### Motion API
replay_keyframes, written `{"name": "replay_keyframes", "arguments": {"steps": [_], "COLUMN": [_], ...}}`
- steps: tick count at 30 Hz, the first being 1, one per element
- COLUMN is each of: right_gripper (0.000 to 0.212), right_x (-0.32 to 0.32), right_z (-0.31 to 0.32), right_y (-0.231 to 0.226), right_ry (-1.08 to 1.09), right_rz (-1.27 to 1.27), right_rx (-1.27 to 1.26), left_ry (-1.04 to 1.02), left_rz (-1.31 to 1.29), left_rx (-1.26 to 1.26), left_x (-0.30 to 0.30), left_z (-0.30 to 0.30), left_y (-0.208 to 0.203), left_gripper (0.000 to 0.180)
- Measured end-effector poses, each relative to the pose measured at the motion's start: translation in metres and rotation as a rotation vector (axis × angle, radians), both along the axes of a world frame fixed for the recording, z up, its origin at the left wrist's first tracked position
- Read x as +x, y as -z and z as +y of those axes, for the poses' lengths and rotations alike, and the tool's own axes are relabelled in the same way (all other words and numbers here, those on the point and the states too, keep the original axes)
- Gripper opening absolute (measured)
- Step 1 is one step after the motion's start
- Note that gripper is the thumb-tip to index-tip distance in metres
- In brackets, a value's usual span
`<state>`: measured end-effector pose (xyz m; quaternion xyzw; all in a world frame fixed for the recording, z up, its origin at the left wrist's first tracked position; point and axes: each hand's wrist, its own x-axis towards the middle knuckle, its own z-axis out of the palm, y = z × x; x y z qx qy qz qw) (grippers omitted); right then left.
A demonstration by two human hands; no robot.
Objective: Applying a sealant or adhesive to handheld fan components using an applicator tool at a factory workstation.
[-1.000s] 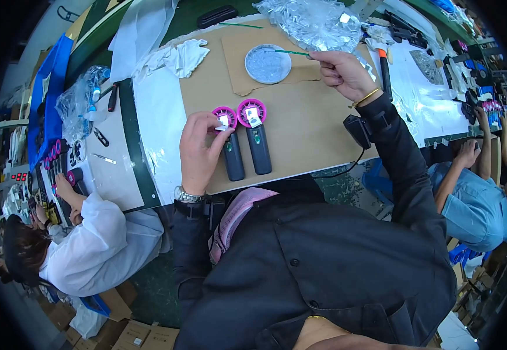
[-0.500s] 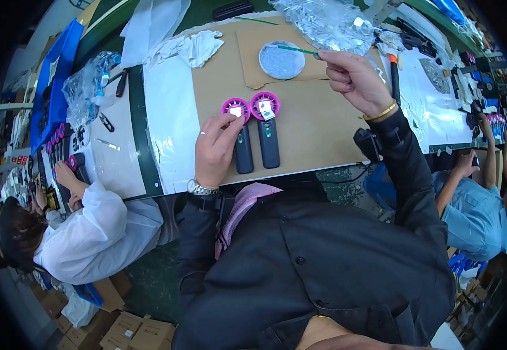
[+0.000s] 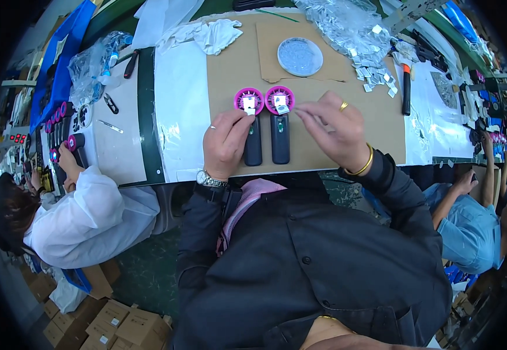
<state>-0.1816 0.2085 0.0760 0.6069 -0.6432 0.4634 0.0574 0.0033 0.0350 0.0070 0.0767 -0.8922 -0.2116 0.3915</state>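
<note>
Two handheld fans lie side by side, a left fan [image 3: 253,143] and a right fan [image 3: 280,143], each with a dark handle and a magenta ring head. Small silvery square plates rest on both heads. My left hand [image 3: 225,140] is closed at the left fan's head, thumb and fingers pinching the lower edge of a small square plate [image 3: 250,109]. Beside the right fan's head, my right hand [image 3: 338,128] is pinched closed; the thin green stick seen in it earlier hardly shows now. Beyond the fans, a round dish [image 3: 300,56] contains whitish-grey paste.
Several loose square plates [image 3: 376,77] lie by a clear plastic bag [image 3: 347,26]. A second green stick [image 3: 276,14] is at the far edge, a white cloth glove [image 3: 218,36] far left. An orange-topped dark tool [image 3: 406,90] lies right. Co-workers [image 3: 78,227] sit on both sides.
My right hand has come from the dish, where it held a green stick over the paste, down to the right fan's head. My left hand stays at the left fan's head.
</note>
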Motion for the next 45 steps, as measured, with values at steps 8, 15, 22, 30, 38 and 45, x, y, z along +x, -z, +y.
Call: {"name": "replay_keyframes", "arguments": {"steps": [8,15,22,30,38,45], "right_gripper": [0.033,0.037,0.032,0.029,0.035,0.036], "right_x": [0.006,0.008,0.006,0.009,0.005,0.002], "right_z": [-0.004,-0.006,-0.008,-0.012,-0.001,0.005], "right_y": [0.012,0.001,0.001,0.001,0.001,0.011], "right_ry": [-0.091,-0.186,-0.150,-0.109,-0.121,-0.212], "right_rz": [0.400,0.515,0.408,0.316,0.268,0.409], "right_rx": [0.086,0.167,0.180,0.132,0.057,0.077], "left_ry": [-0.004,-0.005,-0.005,-0.004,-0.020,-0.061], "left_rz": [0.022,0.051,0.032,0.027,0.038,0.078], "left_rx": [-0.031,-0.038,-0.047,-0.036,-0.033,-0.052], "left_x": [0.005,0.006,0.008,0.007,0.008,0.005], "left_z": [-0.003,-0.004,-0.004,-0.005,-0.006,-0.006], "left_y": [0.002,0.005,0.003,0.004,0.004,0.009], "left_gripper": [0.026,0.028,0.028,0.027,0.025,0.023]}}
